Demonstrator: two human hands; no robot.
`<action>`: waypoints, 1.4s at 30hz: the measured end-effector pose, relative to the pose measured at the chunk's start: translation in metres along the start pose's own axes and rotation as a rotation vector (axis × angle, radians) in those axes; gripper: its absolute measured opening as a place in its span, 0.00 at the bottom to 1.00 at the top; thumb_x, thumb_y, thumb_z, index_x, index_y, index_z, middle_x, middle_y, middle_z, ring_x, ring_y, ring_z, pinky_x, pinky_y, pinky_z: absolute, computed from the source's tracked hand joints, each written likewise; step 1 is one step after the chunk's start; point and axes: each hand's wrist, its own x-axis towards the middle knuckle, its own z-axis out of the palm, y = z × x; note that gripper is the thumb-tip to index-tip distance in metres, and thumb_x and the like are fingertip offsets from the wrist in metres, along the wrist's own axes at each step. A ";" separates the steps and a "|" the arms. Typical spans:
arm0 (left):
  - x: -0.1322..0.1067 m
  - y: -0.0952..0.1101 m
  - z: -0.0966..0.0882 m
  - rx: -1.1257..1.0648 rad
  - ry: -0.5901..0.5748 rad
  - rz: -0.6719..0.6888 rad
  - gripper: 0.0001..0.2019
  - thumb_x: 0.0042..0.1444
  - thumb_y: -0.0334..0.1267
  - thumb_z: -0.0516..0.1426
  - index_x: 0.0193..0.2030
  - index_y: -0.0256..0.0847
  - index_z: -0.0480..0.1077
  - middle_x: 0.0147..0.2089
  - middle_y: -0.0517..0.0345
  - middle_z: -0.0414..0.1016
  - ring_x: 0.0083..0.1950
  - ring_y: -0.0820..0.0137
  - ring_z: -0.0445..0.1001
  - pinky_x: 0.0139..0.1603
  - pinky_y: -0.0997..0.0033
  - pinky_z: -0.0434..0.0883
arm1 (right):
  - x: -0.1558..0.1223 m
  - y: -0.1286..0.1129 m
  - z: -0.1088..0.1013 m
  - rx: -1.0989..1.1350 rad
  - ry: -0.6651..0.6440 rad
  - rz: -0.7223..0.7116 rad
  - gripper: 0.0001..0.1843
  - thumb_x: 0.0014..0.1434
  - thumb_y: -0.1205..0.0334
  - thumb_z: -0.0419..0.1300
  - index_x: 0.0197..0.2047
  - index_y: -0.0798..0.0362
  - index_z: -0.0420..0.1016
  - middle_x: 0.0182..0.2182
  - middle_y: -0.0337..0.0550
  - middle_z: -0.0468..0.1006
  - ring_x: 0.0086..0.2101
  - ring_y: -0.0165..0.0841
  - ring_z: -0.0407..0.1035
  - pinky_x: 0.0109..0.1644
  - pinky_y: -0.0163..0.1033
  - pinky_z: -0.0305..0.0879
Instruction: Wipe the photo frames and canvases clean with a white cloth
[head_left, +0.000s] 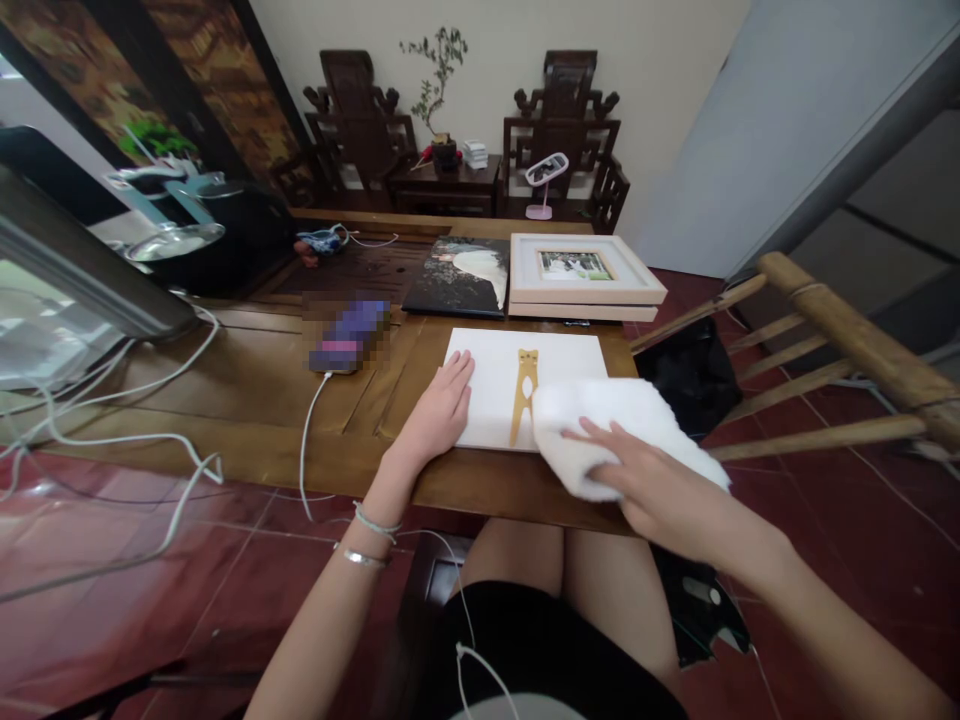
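A flat white board (487, 380), perhaps an album cover, lies near the table's front edge. It bears a gold cat-shaped figure (519, 400) with long legs. My left hand (448, 405) rests on the board's left edge with its fingers stretched out flat. Bunched under my right hand (634, 470) is a fluffy white cloth (615, 405), which covers the board's right part and hangs past the table edge. The fingers of that hand press into the cloth and hold it, and some fingertips are hidden in its folds.
Behind the board lie a dark photo album (461, 275) and stacked pale picture frames (585, 265). A phone (349, 335) with a white cable lies to the left. Loose cables (172, 440) trail over the table's left side. A wooden chair (825, 310) stands at the right.
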 end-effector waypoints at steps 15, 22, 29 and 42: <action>0.001 -0.004 0.004 0.022 0.019 0.019 0.25 0.64 0.35 0.40 0.65 0.25 0.56 0.69 0.38 0.53 0.71 0.58 0.49 0.70 0.52 0.52 | 0.108 0.006 0.022 -0.291 0.036 0.115 0.22 0.57 0.79 0.47 0.50 0.61 0.74 0.66 0.63 0.52 0.64 0.63 0.42 0.60 0.71 0.46; 0.001 -0.003 0.005 0.015 0.036 0.018 0.25 0.64 0.34 0.41 0.65 0.25 0.57 0.69 0.38 0.53 0.72 0.59 0.49 0.70 0.51 0.52 | 0.048 -0.059 0.021 -0.188 -0.053 -0.048 0.14 0.59 0.70 0.53 0.44 0.57 0.78 0.65 0.63 0.54 0.63 0.63 0.46 0.59 0.71 0.50; 0.001 -0.002 0.002 0.002 0.019 0.017 0.25 0.64 0.34 0.41 0.65 0.28 0.57 0.69 0.39 0.54 0.71 0.60 0.50 0.70 0.51 0.51 | 0.064 -0.033 0.007 -0.096 -0.116 -0.055 0.25 0.53 0.78 0.50 0.52 0.58 0.74 0.65 0.59 0.56 0.64 0.56 0.45 0.62 0.64 0.50; 0.001 -0.006 0.003 -0.023 0.029 0.022 0.24 0.65 0.36 0.41 0.65 0.30 0.57 0.69 0.41 0.54 0.71 0.61 0.50 0.70 0.52 0.51 | 0.141 -0.009 0.019 -0.382 0.057 0.062 0.20 0.64 0.72 0.45 0.49 0.60 0.76 0.61 0.67 0.61 0.62 0.58 0.51 0.60 0.69 0.49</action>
